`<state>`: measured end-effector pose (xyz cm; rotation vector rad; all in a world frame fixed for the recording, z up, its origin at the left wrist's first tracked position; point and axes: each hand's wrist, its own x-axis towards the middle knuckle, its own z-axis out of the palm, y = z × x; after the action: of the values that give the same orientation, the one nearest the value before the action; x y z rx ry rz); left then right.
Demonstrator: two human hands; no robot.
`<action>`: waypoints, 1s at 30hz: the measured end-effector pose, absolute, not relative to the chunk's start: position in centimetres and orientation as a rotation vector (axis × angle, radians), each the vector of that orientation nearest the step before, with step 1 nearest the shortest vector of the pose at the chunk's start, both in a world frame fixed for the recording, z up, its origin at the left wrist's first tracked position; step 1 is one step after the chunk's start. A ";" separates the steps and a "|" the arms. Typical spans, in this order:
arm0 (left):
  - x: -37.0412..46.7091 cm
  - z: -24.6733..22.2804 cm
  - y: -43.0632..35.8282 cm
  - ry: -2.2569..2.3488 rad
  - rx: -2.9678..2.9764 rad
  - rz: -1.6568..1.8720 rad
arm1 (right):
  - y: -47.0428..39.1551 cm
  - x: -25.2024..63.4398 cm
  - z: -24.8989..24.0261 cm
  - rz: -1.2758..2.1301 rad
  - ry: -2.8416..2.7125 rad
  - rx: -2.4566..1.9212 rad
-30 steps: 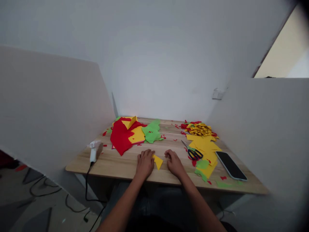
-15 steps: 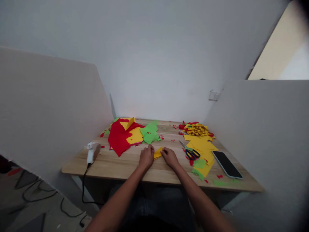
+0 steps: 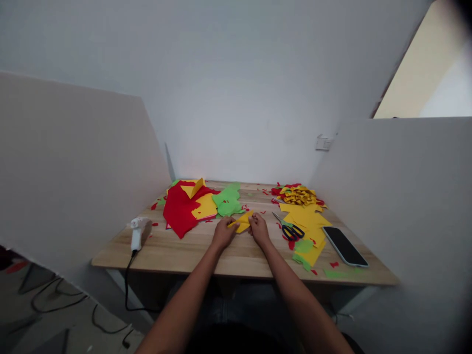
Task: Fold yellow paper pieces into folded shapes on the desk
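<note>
Between my hands is a small piece of yellow paper (image 3: 243,222), folded and held just above the table's front middle. My left hand (image 3: 224,233) pinches its left end, and my right hand (image 3: 259,229) grips its right end. Right of my right hand lie dark-handled scissors (image 3: 289,229), blades pointing away to the left. Beside them several yellow sheets (image 3: 304,219) overlap, with green scraps (image 3: 304,246) on them. Farther back on the right is a heap of crumpled or folded yellow pieces (image 3: 299,195) with red bits around it.
A large red sheet (image 3: 179,209) lies over yellow paper (image 3: 205,207) at the back left, next to a green sheet (image 3: 227,199). A white corded glue gun (image 3: 136,237) stands near the left edge. A phone (image 3: 344,246) lies at the right. Partitions (image 3: 73,162) flank the wooden table (image 3: 177,258).
The yellow paper has been lifted and turned, so more of its face shows. Both hands have moved slightly away from me, and the view has shifted a little.
</note>
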<state>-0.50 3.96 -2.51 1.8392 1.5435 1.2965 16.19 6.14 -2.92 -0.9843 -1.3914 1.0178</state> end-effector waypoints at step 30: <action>-1.3 -1.2 4.3 1.017 1.118 1.552 | 3.6 16.5 -2.7 0.868 -1.777 -1.051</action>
<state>-1.26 4.32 -1.22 1.1178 1.0170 1.5516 16.45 3.62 -2.71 -1.0506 -1.7768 0.8680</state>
